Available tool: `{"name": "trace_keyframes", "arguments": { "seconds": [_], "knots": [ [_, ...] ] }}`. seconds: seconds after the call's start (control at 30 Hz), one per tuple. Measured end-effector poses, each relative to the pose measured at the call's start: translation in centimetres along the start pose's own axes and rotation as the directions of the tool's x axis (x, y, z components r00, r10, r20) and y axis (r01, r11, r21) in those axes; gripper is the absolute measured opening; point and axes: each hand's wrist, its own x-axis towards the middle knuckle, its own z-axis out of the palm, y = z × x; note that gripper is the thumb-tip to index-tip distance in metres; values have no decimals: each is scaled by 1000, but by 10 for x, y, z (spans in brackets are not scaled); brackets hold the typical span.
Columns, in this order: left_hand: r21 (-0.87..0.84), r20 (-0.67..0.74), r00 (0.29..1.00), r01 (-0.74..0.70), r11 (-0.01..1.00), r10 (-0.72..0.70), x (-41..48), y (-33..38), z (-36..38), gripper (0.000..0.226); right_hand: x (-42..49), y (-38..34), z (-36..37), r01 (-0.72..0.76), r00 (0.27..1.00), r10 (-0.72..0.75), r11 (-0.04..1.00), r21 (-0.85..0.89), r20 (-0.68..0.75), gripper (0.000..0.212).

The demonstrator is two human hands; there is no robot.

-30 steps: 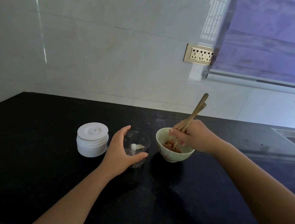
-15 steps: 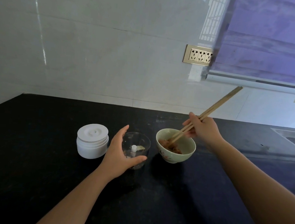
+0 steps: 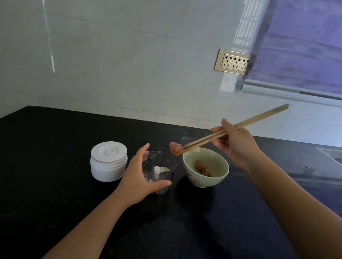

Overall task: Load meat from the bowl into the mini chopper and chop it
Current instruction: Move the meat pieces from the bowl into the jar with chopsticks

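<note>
- My right hand (image 3: 236, 143) pinches the chopsticks (image 3: 230, 130), whose tips clamp a meat piece (image 3: 175, 147) in the air, between the bowl (image 3: 205, 169) rim and the cup (image 3: 158, 172) rim.
- My left hand (image 3: 138, 179) curls half-open around the near side of the cup, thumb along its front wall, steadying it on the counter (image 3: 30, 176).
- More meat (image 3: 203, 168) lies in the bowl; the cup shows its white spindle (image 3: 156, 170) and some scraps at the bottom.
- Risk, as I judge it: the piece hangs over the gap, not yet over the cup mouth; a slack pinch would drop it on the counter.
- Risk: a piece set on the spindle could sit high and foul the lid.
- The lid (image 3: 108, 163) stands just left of the cup, behind my left hand, clear of the path.
- Nothing stands between the tips and the cup mouth; my left fingertips (image 3: 145, 147) are close to the rim.
</note>
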Motion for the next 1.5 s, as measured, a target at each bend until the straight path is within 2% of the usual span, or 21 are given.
{"name": "trace_keyframes", "arguments": {
  "seconds": [0.17,0.33,0.5,0.63,0.97,1.03,1.23,1.4,1.5],
  "knots": [
    [-15,33,999,29,999,-29,-1,0,-2,115,-8,-1,37,123,990,-102,963,-239,99,42],
    [-31,48,997,60,998,-58,-4,0,-5,119,-12,-6,72,190,975,-120,883,-430,185,42],
    [-33,44,997,65,997,-63,-4,2,-5,118,-14,-14,106,295,950,-151,718,-630,272,41],
    [-36,39,997,61,997,-60,-5,3,-5,118,-12,-18,132,341,934,-123,593,-729,336,38],
    [-8,38,998,41,999,-40,-6,11,-7,115,-13,-3,171,483,873,-93,291,-826,478,26],
    [3,38,998,48,999,-48,-6,11,-8,116,-13,0,171,478,876,-82,286,-831,476,27],
    [2,43,997,69,998,-69,-3,9,-7,114,-10,3,161,404,909,-69,394,-826,411,30],
    [-3,14,996,86,996,-86,-2,3,-6,101,-16,-6,149,360,924,-85,520,-774,373,35],
    [-27,12,996,84,996,-83,-1,0,-6,101,-17,-15,137,332,935,-108,598,-729,337,37]
  ]
}}
